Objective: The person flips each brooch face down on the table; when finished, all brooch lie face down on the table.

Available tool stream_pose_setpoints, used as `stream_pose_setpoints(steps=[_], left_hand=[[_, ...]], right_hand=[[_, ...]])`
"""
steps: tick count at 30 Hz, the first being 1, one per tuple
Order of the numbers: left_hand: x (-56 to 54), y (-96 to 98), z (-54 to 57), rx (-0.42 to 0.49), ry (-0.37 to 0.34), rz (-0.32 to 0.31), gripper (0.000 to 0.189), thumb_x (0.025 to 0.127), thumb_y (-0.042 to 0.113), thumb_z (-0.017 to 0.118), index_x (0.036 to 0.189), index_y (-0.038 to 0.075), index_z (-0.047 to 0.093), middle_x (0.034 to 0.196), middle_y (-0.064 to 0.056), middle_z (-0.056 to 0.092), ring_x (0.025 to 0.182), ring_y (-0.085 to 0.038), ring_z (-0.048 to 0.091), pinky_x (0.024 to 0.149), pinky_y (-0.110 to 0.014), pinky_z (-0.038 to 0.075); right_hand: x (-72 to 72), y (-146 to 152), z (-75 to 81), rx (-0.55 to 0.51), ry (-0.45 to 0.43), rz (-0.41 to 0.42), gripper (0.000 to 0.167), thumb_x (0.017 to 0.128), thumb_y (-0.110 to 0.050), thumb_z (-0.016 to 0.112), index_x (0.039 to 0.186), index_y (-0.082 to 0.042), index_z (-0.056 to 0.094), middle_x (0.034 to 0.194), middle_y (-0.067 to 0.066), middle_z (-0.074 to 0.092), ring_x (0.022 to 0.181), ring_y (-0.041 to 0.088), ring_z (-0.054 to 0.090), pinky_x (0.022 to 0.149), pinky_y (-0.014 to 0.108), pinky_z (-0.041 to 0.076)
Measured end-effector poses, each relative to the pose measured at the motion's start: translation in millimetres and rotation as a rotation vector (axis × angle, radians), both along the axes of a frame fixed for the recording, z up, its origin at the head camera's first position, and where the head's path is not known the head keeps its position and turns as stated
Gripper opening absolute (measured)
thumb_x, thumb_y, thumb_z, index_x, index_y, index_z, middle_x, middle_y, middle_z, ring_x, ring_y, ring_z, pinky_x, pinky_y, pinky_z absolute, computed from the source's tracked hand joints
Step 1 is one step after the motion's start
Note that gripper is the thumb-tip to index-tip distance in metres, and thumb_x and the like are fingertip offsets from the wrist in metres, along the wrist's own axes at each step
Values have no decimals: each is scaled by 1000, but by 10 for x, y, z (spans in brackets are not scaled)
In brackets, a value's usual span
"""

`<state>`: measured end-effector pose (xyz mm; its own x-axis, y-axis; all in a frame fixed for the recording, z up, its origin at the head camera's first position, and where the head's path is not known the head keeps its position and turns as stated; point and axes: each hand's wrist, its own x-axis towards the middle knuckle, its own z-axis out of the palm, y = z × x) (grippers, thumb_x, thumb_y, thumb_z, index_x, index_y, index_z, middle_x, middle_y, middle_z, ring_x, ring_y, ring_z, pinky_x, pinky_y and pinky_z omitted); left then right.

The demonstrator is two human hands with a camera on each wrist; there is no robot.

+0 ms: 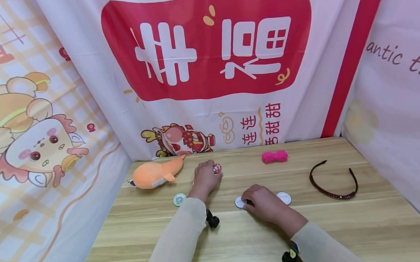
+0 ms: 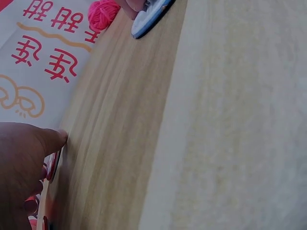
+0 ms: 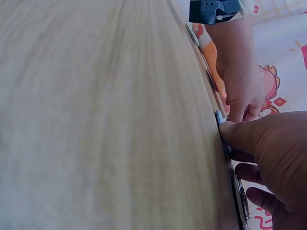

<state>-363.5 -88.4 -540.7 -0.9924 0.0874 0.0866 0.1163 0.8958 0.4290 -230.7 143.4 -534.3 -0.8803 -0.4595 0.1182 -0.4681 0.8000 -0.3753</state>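
My left hand point(image 1: 206, 179) holds a small red round badge point(image 1: 216, 168) at the table's far middle. In the left wrist view the thumb lies at the badge's point(image 2: 53, 165) upper edge, with the fingers curled beside it. Nearer and to the right, my right hand point(image 1: 264, 202) pinches a white round badge point(image 1: 239, 202) between thumb and fingers. The right wrist view shows the right thumb on that badge's point(image 3: 220, 117) edge. A second white badge point(image 1: 284, 198) lies just right of the right hand. Beside the left wrist lies a pale green badge point(image 1: 179, 199).
An orange plush toy point(image 1: 152, 175) lies at the far left of the wooden table point(image 1: 236, 239). A bundle of pink yarn point(image 1: 274, 156) sits near the back edge, and a dark headband point(image 1: 334, 196) lies on the right. Printed cloth point(image 1: 209, 119) hangs behind.
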Motion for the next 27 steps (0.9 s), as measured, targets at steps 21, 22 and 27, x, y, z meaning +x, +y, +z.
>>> stream_pose_setpoints(steps=[21, 22, 27], left_hand=[[4, -22, 17, 6, 12, -51, 55, 100, 33, 78, 146, 9, 62, 141, -15, 70, 137, -34, 59, 123, -49, 43], [15, -25, 24, 11, 16, -63, 54, 100, 33, 79, 145, 9, 63, 139, -15, 70, 135, -33, 59, 122, -49, 44], [111, -39, 52, 64, 34, -125, 53, 99, 36, 81, 142, 9, 65, 132, -14, 72, 126, -32, 63, 117, -49, 49]], right_hand=[[18, 7, 32, -1, 18, 25, 23, 101, -24, 81, 123, -16, 81, 120, -1, 80, 120, 21, 70, 107, 45, 59], [18, 6, 34, -1, 15, 23, 23, 101, -24, 81, 123, -16, 81, 120, -1, 80, 120, 21, 70, 108, 45, 59], [10, 11, 26, 5, 10, 17, 24, 101, -25, 80, 124, -17, 81, 121, -1, 80, 121, 20, 70, 108, 45, 59]])
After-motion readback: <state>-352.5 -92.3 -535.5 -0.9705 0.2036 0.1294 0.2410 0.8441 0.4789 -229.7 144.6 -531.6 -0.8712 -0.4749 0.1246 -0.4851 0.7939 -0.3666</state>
